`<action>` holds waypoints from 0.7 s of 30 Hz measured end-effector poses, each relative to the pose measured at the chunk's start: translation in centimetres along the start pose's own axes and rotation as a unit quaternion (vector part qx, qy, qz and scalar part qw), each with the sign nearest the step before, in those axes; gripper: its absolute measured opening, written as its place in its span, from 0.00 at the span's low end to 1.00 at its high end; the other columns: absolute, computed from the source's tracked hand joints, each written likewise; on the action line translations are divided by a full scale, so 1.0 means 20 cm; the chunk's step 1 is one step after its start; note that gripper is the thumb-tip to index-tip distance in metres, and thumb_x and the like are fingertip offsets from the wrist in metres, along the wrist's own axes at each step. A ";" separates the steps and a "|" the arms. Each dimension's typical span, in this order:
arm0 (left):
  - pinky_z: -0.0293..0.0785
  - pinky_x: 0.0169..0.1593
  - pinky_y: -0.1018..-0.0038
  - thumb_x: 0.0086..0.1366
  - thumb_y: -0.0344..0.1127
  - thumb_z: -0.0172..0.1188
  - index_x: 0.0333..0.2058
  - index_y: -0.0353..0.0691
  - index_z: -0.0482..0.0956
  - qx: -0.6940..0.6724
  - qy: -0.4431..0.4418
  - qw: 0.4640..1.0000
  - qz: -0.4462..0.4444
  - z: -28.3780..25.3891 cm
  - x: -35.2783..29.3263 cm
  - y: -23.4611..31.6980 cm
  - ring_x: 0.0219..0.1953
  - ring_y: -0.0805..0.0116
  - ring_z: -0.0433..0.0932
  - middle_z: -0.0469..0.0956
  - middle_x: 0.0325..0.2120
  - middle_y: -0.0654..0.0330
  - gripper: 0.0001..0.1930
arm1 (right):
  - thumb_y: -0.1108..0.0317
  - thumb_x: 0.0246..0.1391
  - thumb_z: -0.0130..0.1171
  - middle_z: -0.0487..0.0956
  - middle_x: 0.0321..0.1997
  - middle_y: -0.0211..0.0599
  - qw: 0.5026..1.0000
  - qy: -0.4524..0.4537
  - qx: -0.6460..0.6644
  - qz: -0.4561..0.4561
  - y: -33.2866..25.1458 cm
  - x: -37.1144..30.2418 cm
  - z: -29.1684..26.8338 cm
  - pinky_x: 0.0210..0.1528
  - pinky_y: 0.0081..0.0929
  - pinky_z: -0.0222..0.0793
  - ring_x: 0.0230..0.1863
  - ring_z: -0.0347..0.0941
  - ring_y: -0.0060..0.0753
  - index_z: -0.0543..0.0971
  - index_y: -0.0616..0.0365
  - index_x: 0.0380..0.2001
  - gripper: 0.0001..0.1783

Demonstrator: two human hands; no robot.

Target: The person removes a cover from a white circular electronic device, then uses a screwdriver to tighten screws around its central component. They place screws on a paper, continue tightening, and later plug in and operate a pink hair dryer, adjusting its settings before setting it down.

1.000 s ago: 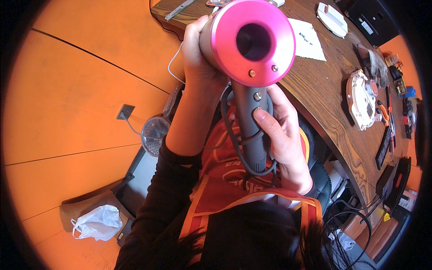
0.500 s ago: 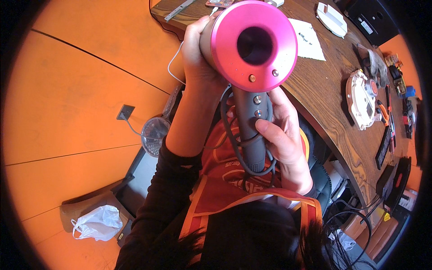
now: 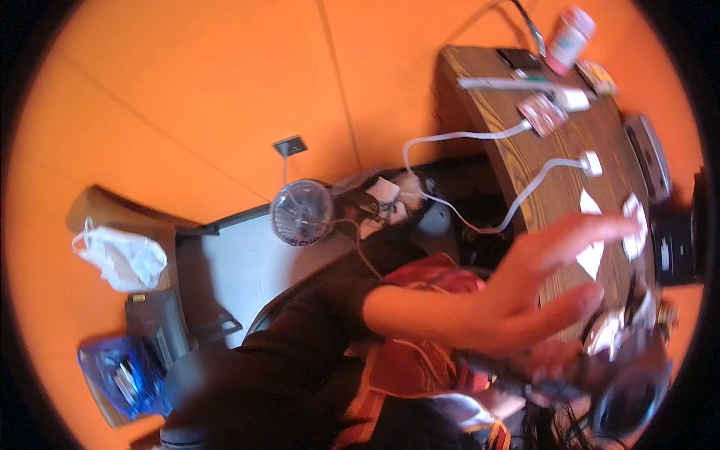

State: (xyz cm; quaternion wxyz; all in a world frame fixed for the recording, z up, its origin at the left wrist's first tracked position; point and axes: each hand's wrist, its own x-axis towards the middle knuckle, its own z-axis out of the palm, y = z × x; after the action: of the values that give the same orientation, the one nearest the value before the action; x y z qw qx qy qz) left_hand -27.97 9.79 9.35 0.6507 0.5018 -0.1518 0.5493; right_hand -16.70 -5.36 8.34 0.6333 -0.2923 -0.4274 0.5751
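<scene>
My left hand (image 3: pixel 510 300) is raised over the near part of the desk. Its fingers and thumb are spread apart with nothing between them. At the lower right, a hair dryer (image 3: pixel 634 390) shows dark and smeared, its round end facing to the side. My right hand (image 3: pixel 555 356) is around its handle, partly behind my left hand and blurred. Beyond my left fingertips lie a white sheet of paper (image 3: pixel 591 259) and a white plastic part (image 3: pixel 635 225).
On the wooden desk (image 3: pixel 495 112) are a phone (image 3: pixel 544 114) with a white cable, a white plug (image 3: pixel 592 163) and a bottle (image 3: pixel 570 41). A clear waste bin (image 3: pixel 301 212), a white plastic bag (image 3: pixel 124 259) and a blue bag (image 3: pixel 124 375) are to the left.
My left hand has let go of the hair dryer and opened. The hair dryer has moved to the lower right with my right hand. The view has swung round.
</scene>
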 end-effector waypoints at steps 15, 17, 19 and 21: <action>0.64 0.49 0.69 0.62 0.33 0.46 0.45 0.30 0.67 0.035 0.002 0.999 -0.036 -0.01 -0.07 0.01 0.44 0.56 0.72 0.71 0.40 0.49 0.15 | 0.64 0.50 0.47 0.72 0.23 0.36 0.990 -0.073 -0.125 -0.002 -0.14 -0.09 0.09 0.34 0.37 0.60 0.26 0.66 0.41 0.73 0.56 0.22 0.10; 0.64 0.49 0.69 0.62 0.32 0.46 0.45 0.30 0.67 0.031 0.004 0.999 -0.039 0.00 -0.07 0.02 0.44 0.56 0.72 0.71 0.40 0.48 0.15 | 0.64 0.51 0.47 0.73 0.24 0.37 0.995 -0.064 -0.075 -0.022 -0.11 -0.09 0.09 0.33 0.36 0.60 0.25 0.66 0.40 0.73 0.57 0.22 0.10; 0.64 0.49 0.69 0.63 0.33 0.46 0.45 0.30 0.67 0.029 0.006 0.999 -0.042 0.00 -0.07 0.03 0.44 0.56 0.72 0.71 0.40 0.48 0.15 | 0.63 0.52 0.48 0.74 0.25 0.37 0.994 -0.085 -0.042 -0.059 -0.08 -0.08 0.08 0.33 0.37 0.62 0.25 0.67 0.39 0.74 0.57 0.27 0.09; 0.64 0.49 0.69 0.63 0.34 0.46 0.44 0.30 0.67 0.026 0.010 0.999 -0.047 -0.01 -0.08 0.04 0.44 0.56 0.72 0.71 0.40 0.48 0.15 | 0.63 0.53 0.49 0.75 0.27 0.38 0.984 -0.134 -0.024 -0.112 -0.07 -0.06 0.08 0.34 0.39 0.65 0.25 0.69 0.40 0.74 0.57 0.37 0.12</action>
State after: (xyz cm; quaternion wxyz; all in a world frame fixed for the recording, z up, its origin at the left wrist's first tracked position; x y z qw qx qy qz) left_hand -29.18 8.96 8.52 0.6635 0.5199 -0.1073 0.5272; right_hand -17.34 -6.87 10.07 0.6234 -0.1785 -0.5522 0.5240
